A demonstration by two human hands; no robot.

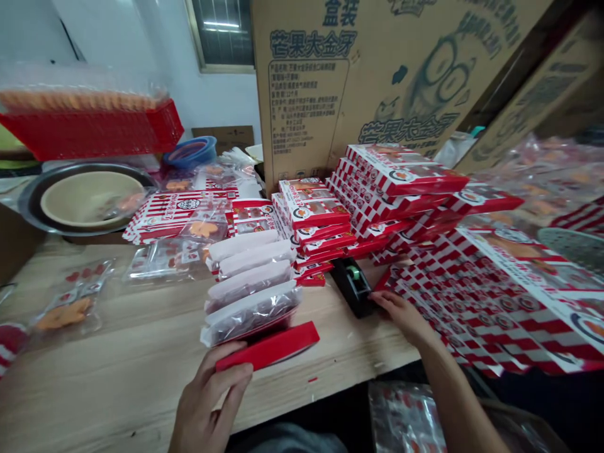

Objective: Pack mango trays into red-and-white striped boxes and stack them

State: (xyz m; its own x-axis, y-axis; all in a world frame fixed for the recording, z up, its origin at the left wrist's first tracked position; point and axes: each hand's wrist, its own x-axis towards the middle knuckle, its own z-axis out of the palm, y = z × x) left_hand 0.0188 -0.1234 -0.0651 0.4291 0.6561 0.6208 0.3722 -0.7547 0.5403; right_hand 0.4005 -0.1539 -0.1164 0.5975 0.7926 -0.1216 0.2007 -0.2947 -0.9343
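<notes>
My left hand (214,387) is closed around the near-left end of a small red cardboard box (271,346), tilted up at the table's front edge. Right behind that box stands a row of several clear packets (252,308) with white top edges. At the near end of a black tape dispenser (353,289) is my right hand (401,311), its thumb and finger pinched together. Any strip of tape between those fingers is too small to make out. A pale green roll (353,272) sits in the dispenser.
Stacks of red-and-white boxes (314,211) stand behind the dispenser, with a large pile (500,302) at the right. Bagged orange pieces (66,311) lie at left, near a cream bowl (89,198) and a red basket (94,132). Behind stands a big carton (306,107).
</notes>
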